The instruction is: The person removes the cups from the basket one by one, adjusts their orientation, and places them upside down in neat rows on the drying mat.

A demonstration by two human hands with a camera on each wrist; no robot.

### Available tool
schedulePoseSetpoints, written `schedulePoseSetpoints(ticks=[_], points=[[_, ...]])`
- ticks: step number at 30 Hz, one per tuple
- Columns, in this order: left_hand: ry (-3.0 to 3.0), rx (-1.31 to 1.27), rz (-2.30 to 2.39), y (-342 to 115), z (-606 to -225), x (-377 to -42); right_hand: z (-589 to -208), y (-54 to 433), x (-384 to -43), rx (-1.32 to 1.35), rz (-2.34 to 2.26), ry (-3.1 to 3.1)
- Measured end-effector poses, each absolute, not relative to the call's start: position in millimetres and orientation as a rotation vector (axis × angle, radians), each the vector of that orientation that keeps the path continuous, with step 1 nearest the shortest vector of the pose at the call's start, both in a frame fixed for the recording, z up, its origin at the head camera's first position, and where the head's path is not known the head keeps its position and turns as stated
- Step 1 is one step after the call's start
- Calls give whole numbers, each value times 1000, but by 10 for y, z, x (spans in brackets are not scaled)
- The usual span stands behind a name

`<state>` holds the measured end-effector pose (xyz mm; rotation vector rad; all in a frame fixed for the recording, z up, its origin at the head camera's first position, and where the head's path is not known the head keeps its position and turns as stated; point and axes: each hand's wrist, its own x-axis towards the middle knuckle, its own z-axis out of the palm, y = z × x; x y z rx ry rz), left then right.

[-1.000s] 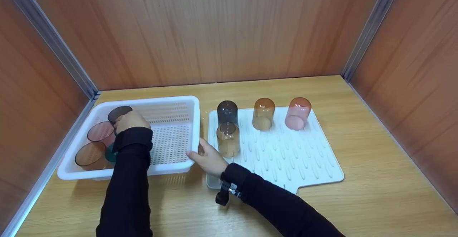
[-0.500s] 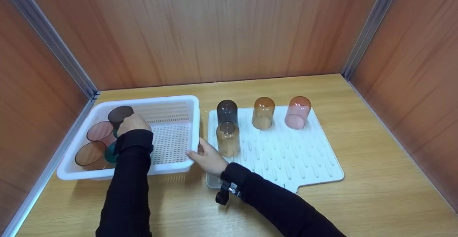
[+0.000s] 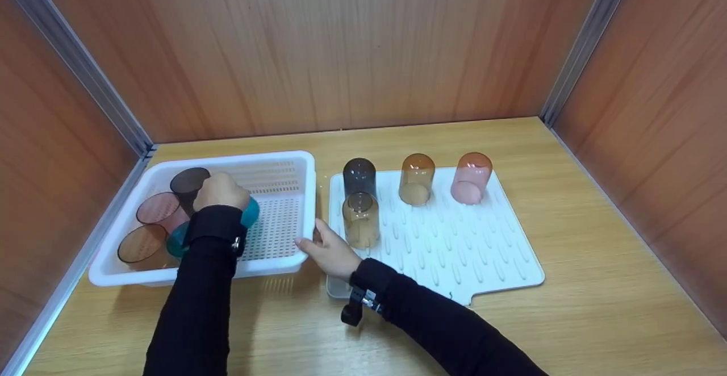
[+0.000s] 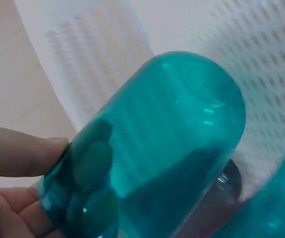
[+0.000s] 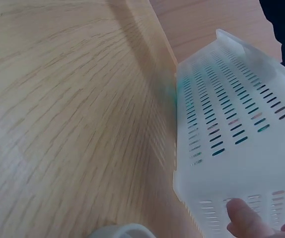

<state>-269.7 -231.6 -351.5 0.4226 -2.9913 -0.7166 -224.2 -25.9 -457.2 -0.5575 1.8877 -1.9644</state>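
The person's left hand (image 3: 222,190) is down inside a white plastic basket with perforated walls (image 3: 311,194), and it pinches a clear teal rounded-bottom cup (image 4: 182,114) near its rim. The thumb lies along the outside and the fingers show through the tinted wall. That cup is tipped over, its closed end pointing toward the basket's right side; I can't tell whether it touches the basket floor. The right hand (image 3: 334,253) grips the basket's right edge, thumb on the rim.

Bunched at the basket's left side, mouths up, are a dark grey cup (image 3: 184,178), a pink cup (image 3: 161,208), an amber cup (image 3: 142,244) and a second teal cup (image 3: 176,241), partly hidden by the sleeve (image 3: 196,308).

Just right of the basket, a flat white ridged draining board (image 3: 454,257) lies on the wooden table (image 3: 602,262). Four cups stand upside down on it: a smoky black one (image 3: 359,174), an orange-brown one (image 3: 417,178) and a rosy one (image 3: 472,177) along the back, with a pale tan one (image 3: 361,227) in front of the black.
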Motion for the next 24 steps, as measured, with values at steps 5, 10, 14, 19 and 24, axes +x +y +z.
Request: schedulePoseSetpoints(ticks=[5, 10, 14, 19, 24], points=[[-2882, 319, -859, -2185, -3392, -2638, -4562, -246, -2256, -567, -1965, 1865], [-2724, 149, -875, -2009, -3282, -2522, -4515, -238, -2249, -499, -2038, 1781], [-2571, 72, -884, -1836, -3223, -2432, -4420, -214, -2242, -385, -2081, 1768], [-2459, -10, -998, -1642, -3147, -2294, -4200, -106, -2233, -350, -2055, 1878], [-2371, -118, -1069, -1477, -3102, -2146, -3975, 34, -2239, -418, -2155, 1819]])
